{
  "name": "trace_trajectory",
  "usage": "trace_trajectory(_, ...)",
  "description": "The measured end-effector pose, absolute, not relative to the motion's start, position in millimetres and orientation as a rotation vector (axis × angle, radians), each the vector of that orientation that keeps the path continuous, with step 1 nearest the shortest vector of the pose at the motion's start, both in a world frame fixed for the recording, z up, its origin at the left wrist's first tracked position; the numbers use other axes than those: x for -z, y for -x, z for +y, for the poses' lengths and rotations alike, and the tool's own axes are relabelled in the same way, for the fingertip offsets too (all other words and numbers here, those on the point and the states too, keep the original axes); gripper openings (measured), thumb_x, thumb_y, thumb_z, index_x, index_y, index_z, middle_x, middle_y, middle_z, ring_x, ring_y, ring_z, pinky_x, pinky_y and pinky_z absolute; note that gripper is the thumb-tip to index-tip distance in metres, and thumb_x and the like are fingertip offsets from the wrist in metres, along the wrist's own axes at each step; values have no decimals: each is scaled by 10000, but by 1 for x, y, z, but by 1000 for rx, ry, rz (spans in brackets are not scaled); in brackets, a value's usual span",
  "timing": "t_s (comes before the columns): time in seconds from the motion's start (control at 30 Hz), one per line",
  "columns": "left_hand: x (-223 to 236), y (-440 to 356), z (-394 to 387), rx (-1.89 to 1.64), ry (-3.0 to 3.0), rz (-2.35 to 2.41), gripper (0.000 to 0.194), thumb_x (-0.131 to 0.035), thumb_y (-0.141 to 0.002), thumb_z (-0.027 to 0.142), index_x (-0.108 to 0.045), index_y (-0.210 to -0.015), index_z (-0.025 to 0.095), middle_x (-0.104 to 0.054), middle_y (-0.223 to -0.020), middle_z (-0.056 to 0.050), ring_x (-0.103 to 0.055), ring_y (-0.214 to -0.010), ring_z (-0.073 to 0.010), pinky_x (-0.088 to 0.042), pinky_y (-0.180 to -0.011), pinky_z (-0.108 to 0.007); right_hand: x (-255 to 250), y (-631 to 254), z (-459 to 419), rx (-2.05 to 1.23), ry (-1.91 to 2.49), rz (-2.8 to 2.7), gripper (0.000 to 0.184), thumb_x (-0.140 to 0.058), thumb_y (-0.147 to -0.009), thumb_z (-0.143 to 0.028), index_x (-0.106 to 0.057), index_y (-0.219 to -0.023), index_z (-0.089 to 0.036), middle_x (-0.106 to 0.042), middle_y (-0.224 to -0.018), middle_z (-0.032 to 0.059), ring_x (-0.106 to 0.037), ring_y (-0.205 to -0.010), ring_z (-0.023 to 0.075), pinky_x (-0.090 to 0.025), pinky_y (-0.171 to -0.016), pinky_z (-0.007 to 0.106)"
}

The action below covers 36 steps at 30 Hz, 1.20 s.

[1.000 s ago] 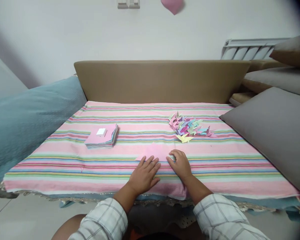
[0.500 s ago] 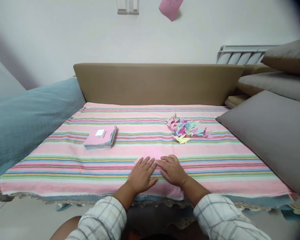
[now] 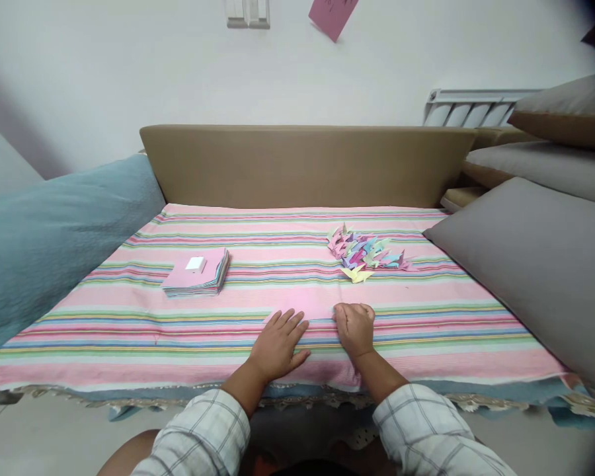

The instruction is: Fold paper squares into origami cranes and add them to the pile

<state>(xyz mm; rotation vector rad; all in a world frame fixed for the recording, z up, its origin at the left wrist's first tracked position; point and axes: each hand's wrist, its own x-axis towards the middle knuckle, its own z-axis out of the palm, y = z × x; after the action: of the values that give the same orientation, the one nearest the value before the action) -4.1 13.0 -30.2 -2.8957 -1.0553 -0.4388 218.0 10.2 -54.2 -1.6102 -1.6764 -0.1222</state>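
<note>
A sheet of pink paper [image 3: 311, 305], folded with a straight edge toward me, lies on the striped cloth. My left hand [image 3: 279, 344] rests flat on its left part, fingers stretched out and spread. At the paper's right end is my right hand [image 3: 356, 325], curled into a fist with the thumb side against the corner. Whatever is inside those fingers, if anything, is hidden. Beyond my right hand lies a pile of small folded paper cranes [image 3: 364, 252] in several pastel colours, a yellow one [image 3: 357, 273] nearest me.
A stack of coloured paper [image 3: 188, 281] with a small white box [image 3: 196, 264] on top sits at the left. The striped cloth [image 3: 129, 317] covers the seat. Grey cushions [image 3: 535, 244] flank the right, a blue-covered armrest [image 3: 69, 225] the left, and a brown backrest [image 3: 307, 165] stands behind.
My right hand has slid rightward along the paper's near edge, away from my left hand, and its fingers have curled in. My left hand has stayed on the paper.
</note>
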Motion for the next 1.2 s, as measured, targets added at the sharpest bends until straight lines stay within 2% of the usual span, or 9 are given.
trace_trajectory(0.13, 30, 4, 13, 454, 2896, -1052, 559, -441, -844, 521, -444, -1322, 231, -451, -1388, -77, -359, -1301, -284, -246, -1080, -490, 56, -220, 12, 142, 1640, -1552, 283, -356, -916, -276, -615, -827, -204, -644, -724, 22, -545, -768, 182, -280, -876, 377)
trace_trajectory(0.27, 29, 4, 13, 438, 2902, -1066, 561, -447, -840, 523, -447, -1320, 232, -452, -1387, -76, -363, -1298, -288, -255, -1075, -492, 51, -219, 9, 64, 1439, -1666, 240, -376, -900, -292, -593, -921, -192, -652, -859, 48, -549, -846, 186, -305, -884, 359)
trace_trajectory(0.4, 29, 4, 12, 432, 2905, -1079, 561, -432, -843, 535, -439, -1322, 243, -441, -1398, -62, -356, -1304, -283, -251, -1080, -493, 47, -216, 8, -56, 1377, -1921, 253, -365, -909, -289, -606, -890, -212, -658, -810, 23, -564, -797, 168, -304, -873, 347)
trace_trajectory(0.7, 33, 12, 4, 499, 2808, -1150, 630, -466, -842, 475, -326, -1392, 201, -403, -1420, -104, -351, -1311, -280, -283, -1074, -467, 51, -218, 12, -85, 1414, -1898, 293, -340, -924, -308, -610, -871, -206, -675, -836, 18, -582, -793, 162, -313, -846, 322)
trace_trajectory(0.93, 43, 40, -9, 577, 2703, -1273, 610, -478, -843, 461, -357, -1373, 184, -448, -1383, -126, -379, -1289, -300, -349, -1031, -475, 50, -217, 11, -105, 1434, -1891, 303, -336, -923, -305, -613, -844, -212, -669, -821, 13, -578, -777, 159, -321, -826, 315)
trace_trajectory(1.03, 43, 48, -7, 658, 2682, -1342, 559, -470, -857, 426, -374, -1355, 193, -496, -1341, -114, -441, -1243, -271, -373, -1020, -446, 50, -216, 12, -108, 1429, -1892, 288, -347, -920, -305, -609, -848, -210, -667, -818, 13, -576, -783, 162, -319, -832, 317)
trace_trajectory(1.13, 37, 44, 5, 795, 2614, -1534, 467, -454, -869, 361, -431, -1305, 196, -570, -1253, -98, -530, -1134, -235, -434, -957, -403, 50, -216, 12, -110, 1416, -1892, 269, -364, -914, -304, -609, -856, -209, -666, -814, 13, -573, -787, 162, -320, -838, 318)
trace_trajectory(1.2, 32, 37, 17, 857, 2494, -1707, 425, -477, -852, 367, -495, -1245, 207, -577, -1244, -92, -530, -1123, -254, -439, -936, -434, 50, -216, 12, -107, 1407, -1891, 257, -374, -908, -298, -609, -856, -208, -665, -811, 14, -573, -786, 162, -323, -838, 320)
